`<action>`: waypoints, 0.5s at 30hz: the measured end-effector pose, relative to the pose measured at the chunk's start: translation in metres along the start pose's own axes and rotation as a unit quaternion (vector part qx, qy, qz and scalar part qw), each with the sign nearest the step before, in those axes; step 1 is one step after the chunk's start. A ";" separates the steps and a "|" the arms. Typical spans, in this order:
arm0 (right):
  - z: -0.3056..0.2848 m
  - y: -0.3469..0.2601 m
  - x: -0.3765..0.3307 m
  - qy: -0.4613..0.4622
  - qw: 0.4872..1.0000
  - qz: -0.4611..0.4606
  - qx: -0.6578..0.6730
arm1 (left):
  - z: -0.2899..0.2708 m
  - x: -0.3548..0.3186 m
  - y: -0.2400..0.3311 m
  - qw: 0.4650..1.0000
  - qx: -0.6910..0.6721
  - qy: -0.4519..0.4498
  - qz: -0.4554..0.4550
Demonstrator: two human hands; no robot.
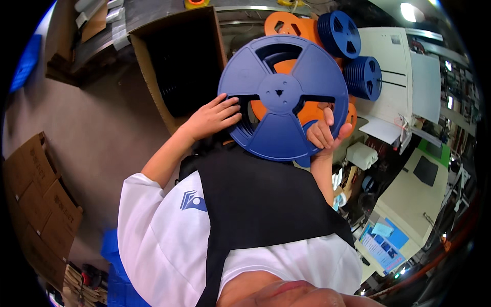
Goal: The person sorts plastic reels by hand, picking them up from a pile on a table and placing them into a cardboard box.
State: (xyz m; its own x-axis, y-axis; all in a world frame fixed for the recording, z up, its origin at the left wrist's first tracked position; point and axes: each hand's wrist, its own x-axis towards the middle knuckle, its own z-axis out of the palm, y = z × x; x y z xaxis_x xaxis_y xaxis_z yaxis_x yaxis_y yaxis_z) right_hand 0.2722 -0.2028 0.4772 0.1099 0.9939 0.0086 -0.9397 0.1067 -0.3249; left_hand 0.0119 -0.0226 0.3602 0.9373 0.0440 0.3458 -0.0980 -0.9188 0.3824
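Observation:
A stack of several blue plastic reels (284, 130) is held in front of my chest, its top flange facing me, with a round hub and wide cut-outs. My left hand (215, 116) grips the stack's left side, its fingers bent over the rim at a cut-out. On the right side, my right hand (325, 134) has its fingers curled through another cut-out, with the thumb outside the rim. The left thumb is hidden. Through the cut-outs and behind the stack, orange reels (302, 29) show.
Left of the reels stands an open cardboard box (153, 87) with a dark interior. More blue reels stand in stacks (339, 34) at the upper right, beside a white machine panel (383, 66). Flat cartons (43, 199) lie at far left; blue crates (120, 276) stand at lower left.

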 end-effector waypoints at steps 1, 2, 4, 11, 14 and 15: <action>-0.005 -0.004 -0.003 -0.002 1.000 0.002 -0.010 | -0.002 0.000 -0.001 1.000 0.010 -0.004 0.006; -0.004 -0.003 -0.004 0.023 0.999 -0.006 -0.044 | -0.010 0.000 -0.001 1.000 0.009 -0.011 0.001; 0.001 -0.001 -0.003 0.073 0.991 -0.017 -0.112 | -0.010 -0.004 0.000 1.000 0.013 -0.014 -0.011; 0.005 -0.010 0.001 0.231 0.933 -0.001 -0.276 | -0.022 -0.011 0.004 0.990 -0.095 0.012 -0.107; -0.003 -0.017 -0.001 0.253 0.932 -0.002 -0.258 | -0.034 -0.010 0.014 0.840 -0.390 0.032 -0.376; -0.008 -0.022 -0.002 0.244 0.935 -0.004 -0.255 | -0.020 -0.018 0.013 0.727 -0.556 0.096 -0.392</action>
State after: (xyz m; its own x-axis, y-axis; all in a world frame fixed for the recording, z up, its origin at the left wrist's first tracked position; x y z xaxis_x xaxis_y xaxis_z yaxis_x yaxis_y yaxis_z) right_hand 0.2946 -0.2077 0.4771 0.3686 0.8486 -0.3795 -0.6747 -0.0366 -0.7372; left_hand -0.0134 -0.0277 0.3764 0.7975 0.5351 -0.2786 0.1307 0.2976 0.9457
